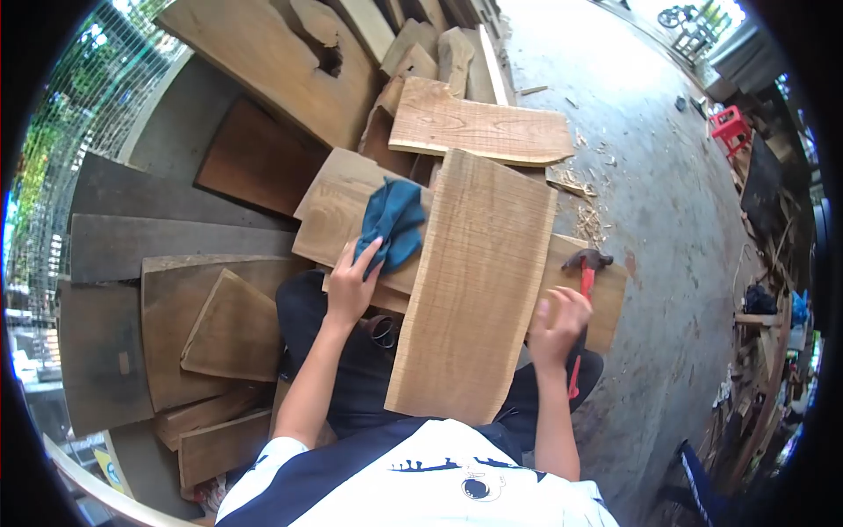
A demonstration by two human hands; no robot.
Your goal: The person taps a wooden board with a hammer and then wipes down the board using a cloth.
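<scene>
A broad pale wooden board [479, 290] with a rough edge lies lengthwise before me, its near end close to my shirt. My left hand [351, 285], on the left of this board, has its fingers closed on a crumpled blue cloth [392, 224], which rests over smaller wooden boards [329, 224]. To the board's right is my right hand [559, 329], blurred, with fingers curled. It overlaps a hammer [587, 274] with a dark head and red handle; whether it grips the handle cannot be told.
Another plank [483, 123] lies across the far end. Large slabs [281, 66] and several dark boards [180, 246] fan out on the left. Wood shavings [590, 224] litter the concrete floor [654, 263] on the right. A red stool [730, 129] stands farther off.
</scene>
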